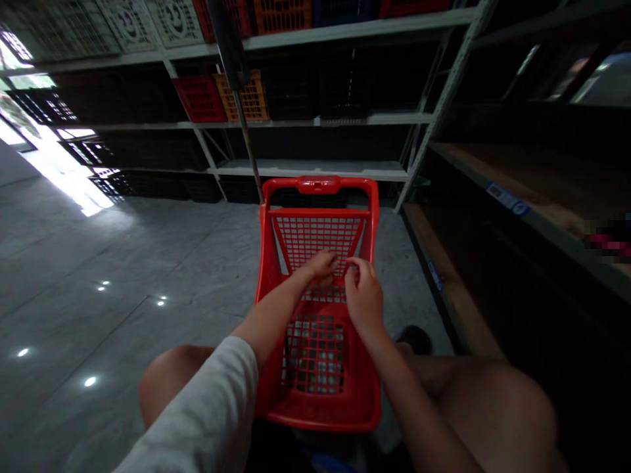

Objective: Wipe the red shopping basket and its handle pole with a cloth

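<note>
A red plastic shopping cart [362, 401] with mesh walls stands between my knees. Its handle bar [319, 185] is at the far end. Both arms reach over the basket. My left hand [324, 265] is in front of the inner mesh panel [315, 231], its fingers loosely bent and apart; whether they touch the mesh I cannot tell. Just to its right, beside the cart's right wall, my right hand [363, 292] has its fingers curved and the thumb apart from them. No object shows in either hand. The basket holds nothing that I can see.
A pole [246, 131] slants down to the cart's far left corner. Metal shelving [365, 171] behind carries red [201, 98], yellow [251, 95] and dark crates. Wooden shelves [456, 309] run along the right. Grey floor [148, 263] lies to the left.
</note>
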A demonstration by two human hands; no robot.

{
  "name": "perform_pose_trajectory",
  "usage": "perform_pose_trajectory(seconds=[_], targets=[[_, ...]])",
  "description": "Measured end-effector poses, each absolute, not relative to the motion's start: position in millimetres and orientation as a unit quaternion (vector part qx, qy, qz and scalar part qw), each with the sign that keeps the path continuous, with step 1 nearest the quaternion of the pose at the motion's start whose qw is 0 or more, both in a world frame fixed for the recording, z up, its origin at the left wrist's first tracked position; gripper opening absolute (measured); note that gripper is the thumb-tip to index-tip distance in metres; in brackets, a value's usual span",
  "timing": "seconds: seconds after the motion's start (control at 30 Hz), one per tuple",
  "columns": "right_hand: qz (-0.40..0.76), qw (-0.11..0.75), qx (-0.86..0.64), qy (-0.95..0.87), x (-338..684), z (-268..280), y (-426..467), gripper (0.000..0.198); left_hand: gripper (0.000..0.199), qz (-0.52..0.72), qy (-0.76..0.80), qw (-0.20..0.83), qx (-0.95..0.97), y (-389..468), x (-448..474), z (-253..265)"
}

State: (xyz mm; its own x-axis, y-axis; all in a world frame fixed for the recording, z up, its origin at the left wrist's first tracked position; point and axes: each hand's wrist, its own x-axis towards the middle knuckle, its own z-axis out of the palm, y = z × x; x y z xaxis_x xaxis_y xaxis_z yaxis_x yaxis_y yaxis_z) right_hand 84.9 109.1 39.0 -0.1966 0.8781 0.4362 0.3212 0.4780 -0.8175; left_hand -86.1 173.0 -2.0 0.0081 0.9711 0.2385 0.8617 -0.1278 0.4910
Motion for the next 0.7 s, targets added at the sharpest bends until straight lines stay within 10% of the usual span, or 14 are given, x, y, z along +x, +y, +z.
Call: perform_pose_trajectory(seconds=[0.33,0.57,0.7], targets=[[0.605,0.518,-0.312,-0.518,-2.8,65.0,134.6,0.038,0.034,0.381,0.462,0.246,0.762,109.9,-146.8,121.1],[0.451,0.575,-0.267,-0.628,-90.5,114.2,164.7,0.016,0.037,0.554,0.600,-0.003,0.577,93.1,-250.2,97.6],[0.354,0.538,-0.227,-0.731,-149.0,116.6,180.6,0.027,0.046,0.591,0.622,0.053,0.511,97.8,-281.3,47.5]])
